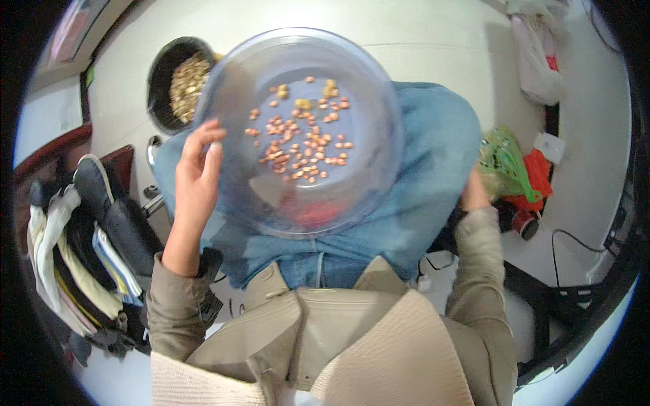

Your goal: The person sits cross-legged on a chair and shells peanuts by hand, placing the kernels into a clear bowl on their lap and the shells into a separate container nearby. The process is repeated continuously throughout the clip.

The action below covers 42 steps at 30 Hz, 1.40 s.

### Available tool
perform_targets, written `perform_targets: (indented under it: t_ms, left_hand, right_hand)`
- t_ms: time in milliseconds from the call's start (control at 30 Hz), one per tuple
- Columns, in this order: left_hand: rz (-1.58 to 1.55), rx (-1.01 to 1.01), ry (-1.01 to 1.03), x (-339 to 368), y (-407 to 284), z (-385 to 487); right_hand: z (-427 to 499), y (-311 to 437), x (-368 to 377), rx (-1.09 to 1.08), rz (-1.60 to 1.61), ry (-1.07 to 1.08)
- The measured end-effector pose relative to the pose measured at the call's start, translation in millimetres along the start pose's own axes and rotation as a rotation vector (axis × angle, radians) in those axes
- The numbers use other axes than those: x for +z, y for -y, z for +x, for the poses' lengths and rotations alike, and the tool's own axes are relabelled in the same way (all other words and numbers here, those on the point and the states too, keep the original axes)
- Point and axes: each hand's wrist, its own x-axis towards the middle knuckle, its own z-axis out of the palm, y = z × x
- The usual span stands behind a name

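A large translucent plastic basin (376, 167) rests on my lap over my jeans. Loose reddish shelled peanuts (284, 152) are scattered across its bottom, with several yellowish pieces (303, 104), perhaps unshelled peanuts, towards the far side. My left hand (198, 162) is at the basin's left rim, its thumb and fingers apart and nothing visible between them; whether it touches the rim is unclear. Down beside my right knee, my right hand (475, 190) is next to a green plastic bag (508, 162). My knee and the bag hide its fingers, so its grip cannot be seen.
Beyond the basin's left side, a black bucket (160, 91) holds what look like peanut shells (188, 86). A red bag (538, 172) and a white plastic bag (538, 66) are on the right. Folded clothes (76, 264) hang at left; a black cable (556, 254) runs at right.
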Motion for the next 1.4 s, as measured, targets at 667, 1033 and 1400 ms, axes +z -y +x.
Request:
perform_targets:
  t_ms: [667, 1033, 1400]
  left_hand:
    - [0.092, -0.339, 0.445, 76.6, -16.1, -3.3]
    - [0.141, -0.252, 0.463, 87.0, -16.8, -8.1]
    - [0.159, -0.237, 0.467, 84.1, -16.5, -11.9]
  right_hand:
    - [84.7, -86.0, 36.4, 0.196, -0.508, -0.252]
    - [76.6, -95.0, 27.8, 0.225, -0.499, -0.275]
    - [65.4, -100.6, 22.4, 0.232, -0.485, -0.283]
